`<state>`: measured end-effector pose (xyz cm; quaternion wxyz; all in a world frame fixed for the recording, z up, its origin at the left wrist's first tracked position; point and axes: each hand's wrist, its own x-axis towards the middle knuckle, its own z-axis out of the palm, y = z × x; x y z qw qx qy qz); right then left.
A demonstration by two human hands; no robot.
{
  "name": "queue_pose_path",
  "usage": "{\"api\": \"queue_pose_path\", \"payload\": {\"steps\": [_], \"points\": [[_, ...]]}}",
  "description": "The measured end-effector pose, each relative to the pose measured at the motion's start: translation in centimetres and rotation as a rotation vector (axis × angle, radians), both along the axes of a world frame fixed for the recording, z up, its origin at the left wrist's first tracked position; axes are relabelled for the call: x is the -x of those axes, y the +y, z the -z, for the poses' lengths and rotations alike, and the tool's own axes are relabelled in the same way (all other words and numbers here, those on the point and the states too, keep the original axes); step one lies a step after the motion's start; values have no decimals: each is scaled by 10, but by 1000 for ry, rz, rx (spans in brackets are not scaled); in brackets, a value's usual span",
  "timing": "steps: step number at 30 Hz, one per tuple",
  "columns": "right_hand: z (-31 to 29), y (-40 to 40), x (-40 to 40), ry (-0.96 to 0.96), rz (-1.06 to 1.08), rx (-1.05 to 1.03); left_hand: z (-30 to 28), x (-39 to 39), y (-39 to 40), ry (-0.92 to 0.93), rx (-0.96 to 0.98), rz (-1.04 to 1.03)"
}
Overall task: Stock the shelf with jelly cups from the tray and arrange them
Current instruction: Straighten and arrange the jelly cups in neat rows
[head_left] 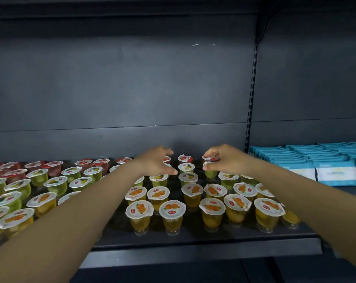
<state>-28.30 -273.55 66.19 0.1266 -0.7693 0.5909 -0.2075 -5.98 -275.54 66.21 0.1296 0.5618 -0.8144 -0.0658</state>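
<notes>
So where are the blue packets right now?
In the head view, the blue packets are stacked on the shelf at far right, beside the jelly cups, beyond the right hand.

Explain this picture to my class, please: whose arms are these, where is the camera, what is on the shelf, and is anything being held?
There is no machine here. A person wears a camera on the head, so you look forward and down along their two bare arms. This is the only view.

The dark shelf carries rows of sealed jelly cups: orange cups at the front, green cups behind them, red cups at the back. To the right lie stacked blue packets.

The left hand hovers with spread, loosely curved fingers over the back cups and seems to hold nothing. The right hand pinches cups at the back by their lids: a red one above, a green one just below. The tray does not appear in the picture.
</notes>
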Motion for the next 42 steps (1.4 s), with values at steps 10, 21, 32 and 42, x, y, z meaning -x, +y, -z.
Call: {"api": "queue_pose_path", "payload": {"steps": [10,21,32,42], "points": [[-14,102,47,246,125,93,-13,51,72,45,69,191],[-15,81,106,207,133,117,-5,118,43,81,-18,162],[34,-16,135,-56,35,-131,36,163,-30,191,-263,16],[42,-37,135,-21,6,-107,44,167,-41,178,-245,22]]}}
